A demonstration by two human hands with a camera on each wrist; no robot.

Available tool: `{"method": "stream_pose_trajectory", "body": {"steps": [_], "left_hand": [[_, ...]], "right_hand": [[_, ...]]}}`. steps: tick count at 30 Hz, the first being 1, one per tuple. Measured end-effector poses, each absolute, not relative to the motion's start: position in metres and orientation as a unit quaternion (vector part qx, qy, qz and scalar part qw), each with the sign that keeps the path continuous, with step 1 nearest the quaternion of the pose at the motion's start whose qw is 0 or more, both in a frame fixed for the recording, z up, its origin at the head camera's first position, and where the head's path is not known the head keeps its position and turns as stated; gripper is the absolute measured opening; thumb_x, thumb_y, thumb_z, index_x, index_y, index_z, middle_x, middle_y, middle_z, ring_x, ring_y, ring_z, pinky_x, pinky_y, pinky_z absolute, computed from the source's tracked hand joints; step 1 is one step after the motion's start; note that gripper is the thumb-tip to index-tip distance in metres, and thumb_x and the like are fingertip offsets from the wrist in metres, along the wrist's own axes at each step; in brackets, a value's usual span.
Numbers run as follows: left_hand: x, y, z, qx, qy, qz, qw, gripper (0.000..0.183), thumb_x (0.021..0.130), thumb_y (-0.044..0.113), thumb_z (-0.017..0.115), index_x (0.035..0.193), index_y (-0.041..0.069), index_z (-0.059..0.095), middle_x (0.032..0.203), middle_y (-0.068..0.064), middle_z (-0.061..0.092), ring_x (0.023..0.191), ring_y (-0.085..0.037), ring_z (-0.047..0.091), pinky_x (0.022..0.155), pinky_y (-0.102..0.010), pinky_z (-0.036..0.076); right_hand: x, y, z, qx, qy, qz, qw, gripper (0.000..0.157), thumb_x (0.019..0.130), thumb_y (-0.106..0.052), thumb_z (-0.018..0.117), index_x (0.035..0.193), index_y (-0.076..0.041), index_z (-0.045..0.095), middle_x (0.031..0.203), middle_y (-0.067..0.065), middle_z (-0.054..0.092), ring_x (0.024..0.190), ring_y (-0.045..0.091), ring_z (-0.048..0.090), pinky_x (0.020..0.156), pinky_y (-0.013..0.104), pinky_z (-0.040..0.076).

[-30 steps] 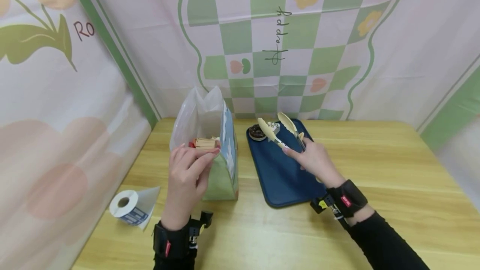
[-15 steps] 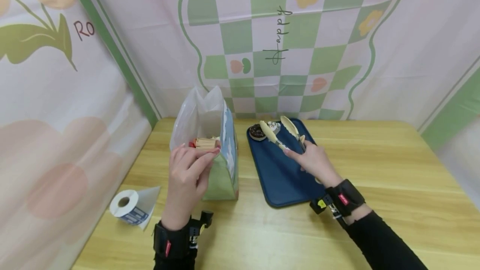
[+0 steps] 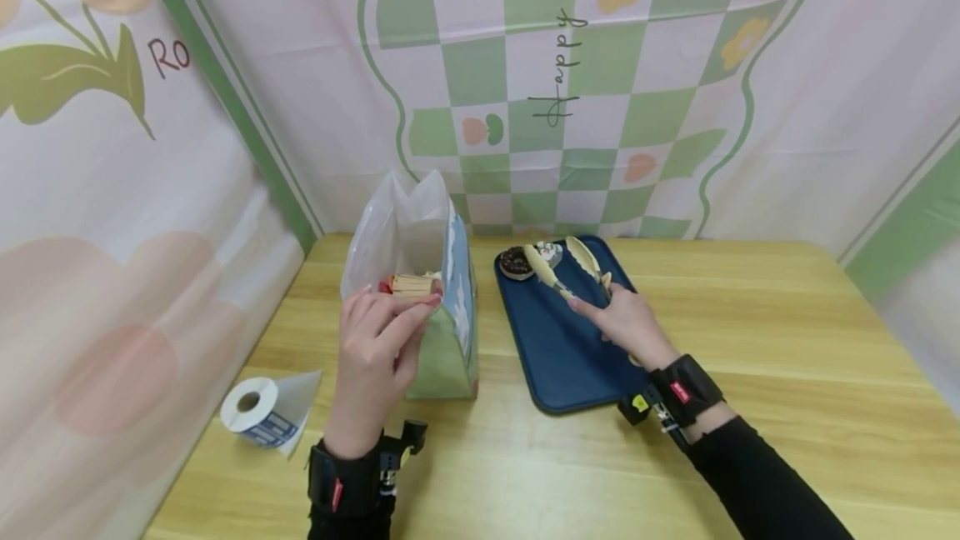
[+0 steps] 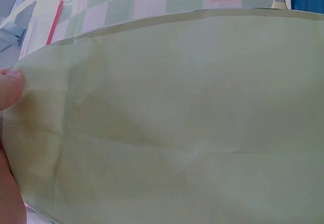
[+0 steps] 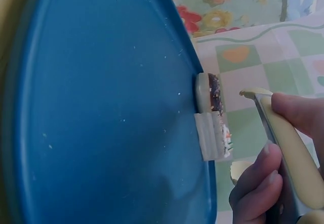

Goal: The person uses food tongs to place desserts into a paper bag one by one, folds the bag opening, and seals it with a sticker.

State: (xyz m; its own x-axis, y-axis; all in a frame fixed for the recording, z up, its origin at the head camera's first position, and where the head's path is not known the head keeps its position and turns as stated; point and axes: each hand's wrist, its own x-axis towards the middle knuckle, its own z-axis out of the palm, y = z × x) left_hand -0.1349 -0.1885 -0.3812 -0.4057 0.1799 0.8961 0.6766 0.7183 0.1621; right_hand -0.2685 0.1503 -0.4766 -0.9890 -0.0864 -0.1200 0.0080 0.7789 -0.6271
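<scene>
My left hand (image 3: 375, 352) pinches the near rim of a paper bag (image 3: 444, 361), which stands upright with its mouth spread. A beige item with a red bit (image 3: 411, 285) shows inside it, partly hidden by my fingers. In the left wrist view the bag's pale green side (image 4: 177, 97) fills most of the frame. My right hand (image 3: 633, 327) holds cream-tipped tongs (image 3: 553, 275) above a blue tray (image 3: 573, 365), their tips spread apart. At the tray's far left corner lie a chocolate doughnut (image 3: 515, 263) and a white-topped pastry with sprinkles (image 3: 551, 252); the tongs hold neither.
A roll of labels (image 3: 258, 413) with a loose strip lies on the wooden table (image 3: 540, 473) at the left. Printed cloth (image 3: 450, 73) hangs behind the table and along its left side.
The tongs have dropped slightly and shifted a little right, with their tips still apart. My left hand keeps its place on the bag's rim.
</scene>
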Motion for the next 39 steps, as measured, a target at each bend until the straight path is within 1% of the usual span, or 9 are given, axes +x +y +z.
{"method": "stream_pose_trajectory", "body": {"steps": [4, 8, 12, 20, 23, 30, 39], "left_hand": [[-0.135, -0.189, -0.381, -0.268, -0.798, -0.262, 0.472, 0.014, 0.091, 0.011, 0.065, 0.099, 0.011, 0.076, 0.091, -0.005, 0.072, 0.087, -0.024, 0.058, 0.093, -0.045, 0.037], [-0.135, -0.189, -0.381, -0.269, -0.797, -0.262, 0.473, 0.013, 0.091, 0.011, 0.065, 0.098, 0.011, 0.076, 0.092, -0.005, 0.072, 0.086, -0.024, 0.058, 0.093, -0.045, 0.037], [-0.135, -0.189, -0.382, -0.268, -0.798, -0.263, 0.472, 0.014, 0.091, 0.011, 0.065, 0.099, 0.011, 0.076, 0.092, -0.005, 0.072, 0.086, -0.025, 0.057, 0.093, -0.045, 0.037], [-0.134, -0.189, -0.383, -0.262, -0.802, -0.266, 0.466, 0.014, 0.091, 0.011, 0.066, 0.100, 0.012, 0.076, 0.090, -0.005, 0.072, 0.086, -0.025, 0.057, 0.094, -0.045, 0.037], [-0.135, -0.189, -0.383, -0.262, -0.802, -0.265, 0.467, 0.014, 0.090, 0.011, 0.066, 0.099, 0.012, 0.076, 0.091, -0.005, 0.072, 0.087, -0.025, 0.057, 0.094, -0.045, 0.037], [-0.135, -0.190, -0.383, -0.259, -0.805, -0.265, 0.464, 0.013, 0.091, 0.012, 0.066, 0.099, 0.011, 0.076, 0.091, -0.005, 0.072, 0.087, -0.025, 0.057, 0.095, -0.044, 0.037], [-0.136, -0.191, -0.384, -0.265, -0.800, -0.263, 0.471, 0.013, 0.091, 0.011, 0.065, 0.098, 0.011, 0.076, 0.090, -0.005, 0.072, 0.086, -0.025, 0.057, 0.094, -0.045, 0.037]], "right_hand": [[-0.272, 0.151, -0.480, -0.019, 0.943, -0.324, 0.073, 0.090, 0.082, -0.076, 0.053, 0.128, 0.001, 0.049, 0.068, 0.007, 0.066, 0.057, 0.020, 0.064, 0.053, 0.031, 0.046], [-0.274, 0.151, -0.483, -0.013, 0.944, -0.322, 0.075, 0.083, 0.082, -0.076, 0.053, 0.119, -0.002, 0.053, 0.067, 0.007, 0.066, 0.057, 0.020, 0.063, 0.053, 0.031, 0.046], [-0.276, 0.151, -0.485, -0.013, 0.945, -0.317, 0.077, 0.077, 0.082, -0.076, 0.053, 0.113, -0.005, 0.054, 0.067, 0.006, 0.066, 0.056, 0.020, 0.062, 0.053, 0.031, 0.046], [-0.278, 0.153, -0.490, -0.016, 0.944, -0.318, 0.084, 0.071, 0.083, -0.076, 0.051, 0.103, -0.007, 0.054, 0.068, 0.006, 0.065, 0.056, 0.020, 0.062, 0.052, 0.031, 0.046], [-0.279, 0.154, -0.492, -0.013, 0.942, -0.324, 0.092, 0.071, 0.084, -0.075, 0.051, 0.103, -0.007, 0.054, 0.069, 0.007, 0.066, 0.056, 0.019, 0.062, 0.051, 0.032, 0.047], [-0.282, 0.153, -0.497, -0.010, 0.929, -0.355, 0.108, 0.068, 0.087, -0.070, 0.052, 0.110, -0.006, 0.054, 0.070, 0.008, 0.065, 0.054, 0.020, 0.063, 0.048, 0.033, 0.049], [-0.282, 0.152, -0.503, -0.012, 0.925, -0.365, 0.109, 0.064, 0.089, -0.069, 0.050, 0.104, -0.006, 0.053, 0.066, 0.007, 0.063, 0.053, 0.020, 0.063, 0.049, 0.034, 0.050]]}}
